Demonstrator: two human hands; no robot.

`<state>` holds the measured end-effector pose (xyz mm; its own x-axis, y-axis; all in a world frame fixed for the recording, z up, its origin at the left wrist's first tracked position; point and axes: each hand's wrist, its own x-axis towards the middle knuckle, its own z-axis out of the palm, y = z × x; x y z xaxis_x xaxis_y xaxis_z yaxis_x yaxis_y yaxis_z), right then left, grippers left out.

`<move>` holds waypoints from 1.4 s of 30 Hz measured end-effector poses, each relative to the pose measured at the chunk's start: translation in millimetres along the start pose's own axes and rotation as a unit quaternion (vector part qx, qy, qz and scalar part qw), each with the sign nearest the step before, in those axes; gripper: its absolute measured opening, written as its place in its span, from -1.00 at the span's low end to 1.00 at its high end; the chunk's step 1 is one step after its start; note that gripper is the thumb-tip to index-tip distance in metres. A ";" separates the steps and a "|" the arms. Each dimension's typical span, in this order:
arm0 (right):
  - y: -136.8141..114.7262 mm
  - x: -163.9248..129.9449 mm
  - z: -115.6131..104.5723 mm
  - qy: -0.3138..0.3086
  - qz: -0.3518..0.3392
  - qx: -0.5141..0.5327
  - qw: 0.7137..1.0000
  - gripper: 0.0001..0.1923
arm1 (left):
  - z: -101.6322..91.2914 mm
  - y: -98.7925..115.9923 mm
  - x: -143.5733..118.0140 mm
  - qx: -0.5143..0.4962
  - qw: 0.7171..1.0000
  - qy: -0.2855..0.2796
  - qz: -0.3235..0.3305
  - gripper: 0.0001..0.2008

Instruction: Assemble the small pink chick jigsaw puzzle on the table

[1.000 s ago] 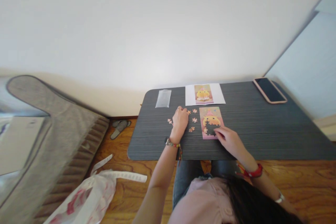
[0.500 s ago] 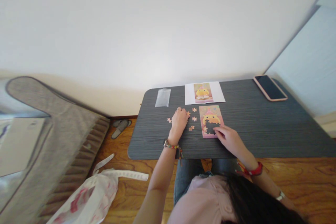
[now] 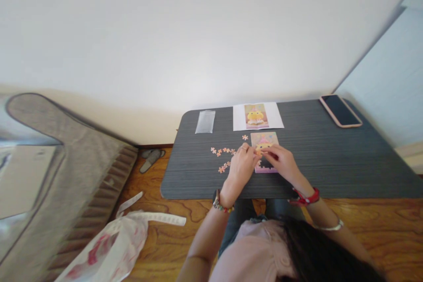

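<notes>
A jigsaw puzzle [image 3: 265,138] with a yellow cartoon figure lies on the dark table, its lower middle showing a dark gap. Over its left part, my left hand [image 3: 242,163] and my right hand [image 3: 282,163] meet, fingertips pinched at a small orange-yellow puzzle piece [image 3: 259,153]. Both hands are closed and hide part of the puzzle. Loose puzzle pieces [image 3: 219,152] lie in a row left of my left hand, with several more pieces [image 3: 224,167] below them. One single piece [image 3: 245,137] rests by the puzzle's upper left corner.
Behind the puzzle is a white sheet [image 3: 239,117] printed with the same picture. A clear plastic bag [image 3: 205,122] lies at the table's back left, a phone [image 3: 342,111] at the back right. On the floor are slippers [image 3: 151,161] and a white-and-red plastic bag [image 3: 128,246].
My left hand has moved right from the loose pieces to the puzzle, uncovering the row of pieces. My right hand has shifted up and left, and both fingertips now meet at a piece.
</notes>
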<state>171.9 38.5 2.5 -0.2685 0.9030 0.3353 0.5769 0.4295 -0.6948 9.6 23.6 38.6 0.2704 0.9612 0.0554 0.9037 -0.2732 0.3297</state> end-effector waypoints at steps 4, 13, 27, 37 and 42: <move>-1.0 -3.3 -4.3 0.003 -0.027 -0.006 1.000 -0.76 | -0.4 2.6 0.3 0.006 1.000 0.009 0.015 -0.83; 10.1 -9.9 -0.8 -0.014 -0.046 -0.082 0.995 -0.75 | 7.7 5.6 1.6 0.004 1.000 -0.002 0.018 -0.84; 43.3 15.5 8.8 -0.103 -0.030 -0.187 0.976 -0.80 | 30.3 -1.4 5.7 0.027 0.997 -0.061 -0.031 -0.74; 43.5 17.2 11.7 -0.118 -0.034 -0.214 0.969 -0.78 | 32.5 1.3 3.1 0.039 0.996 -0.074 -0.030 -0.73; 39.7 16.8 11.0 -0.128 -0.031 -0.224 0.966 -0.76 | 33.9 2.1 3.3 0.044 0.996 -0.077 -0.025 -0.73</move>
<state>181.7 70.8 -26.4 -0.4611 0.8729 0.1596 0.8141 0.4877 -0.3152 23.7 24.9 7.5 0.2655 0.9582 -0.1067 0.9413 -0.2337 0.2438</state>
